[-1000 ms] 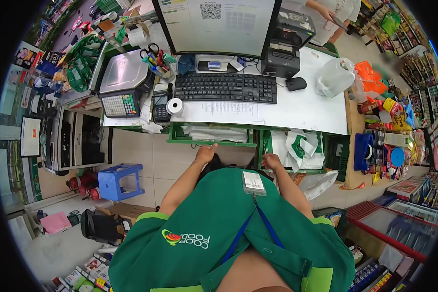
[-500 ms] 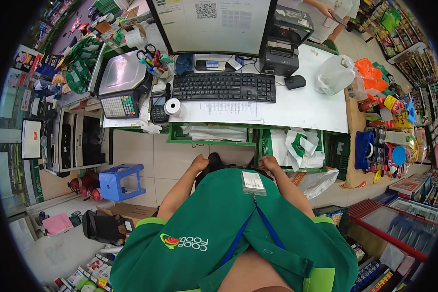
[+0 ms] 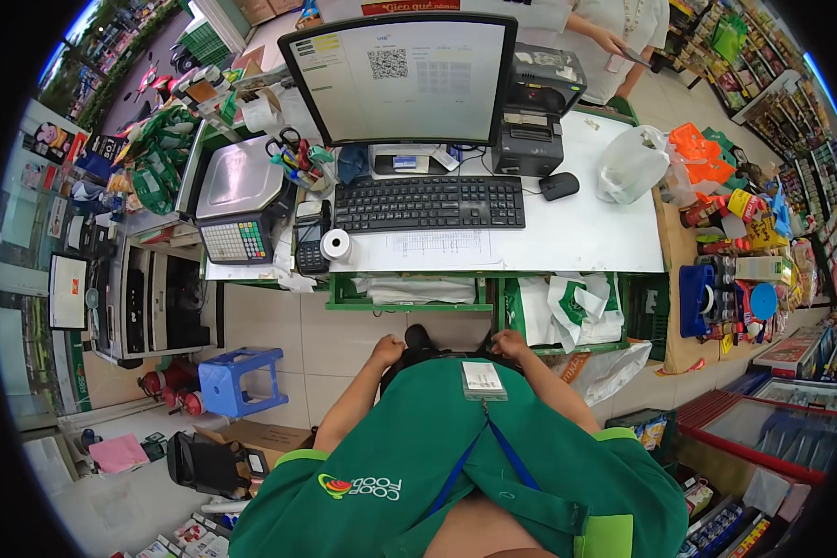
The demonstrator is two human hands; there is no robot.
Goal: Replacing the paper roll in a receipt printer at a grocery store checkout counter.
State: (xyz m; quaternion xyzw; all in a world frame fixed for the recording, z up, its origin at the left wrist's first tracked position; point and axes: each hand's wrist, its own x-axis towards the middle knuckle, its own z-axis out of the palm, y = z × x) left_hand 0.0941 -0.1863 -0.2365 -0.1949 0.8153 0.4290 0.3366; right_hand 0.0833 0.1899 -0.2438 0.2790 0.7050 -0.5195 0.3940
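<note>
Both my hands rest at my waist, in front of the green shirt point(image 3: 456, 409) and below the counter's near edge. My left hand point(image 3: 388, 350) is curled into a loose fist with nothing visible in it. Close to the dark trousers, my right hand point(image 3: 509, 343) is also curled, and I see nothing held. Just beyond them are two pulled-out green drawers: the left drawer point(image 3: 409, 306) holds white bags, the right one folded white and green bags point(image 3: 577, 312). On the counter lie a black keyboard point(image 3: 428, 203), a mouse point(image 3: 559, 186) and a white paper roll point(image 3: 337, 245).
A monitor point(image 3: 400, 84) and black printer point(image 3: 528, 144) stand at the back, a scale point(image 3: 237, 195) and card terminal point(image 3: 312, 244) at left. A white plastic bag point(image 3: 633, 165) sits at right. A blue stool point(image 3: 242, 381) stands left of me. Across the counter, a person's hand point(image 3: 609, 41) holds a flat dark object.
My view has tilted up slightly, so the counter and my hands sit lower in the picture. Both hands stay at my waist. The person opposite still holds the flat object.
</note>
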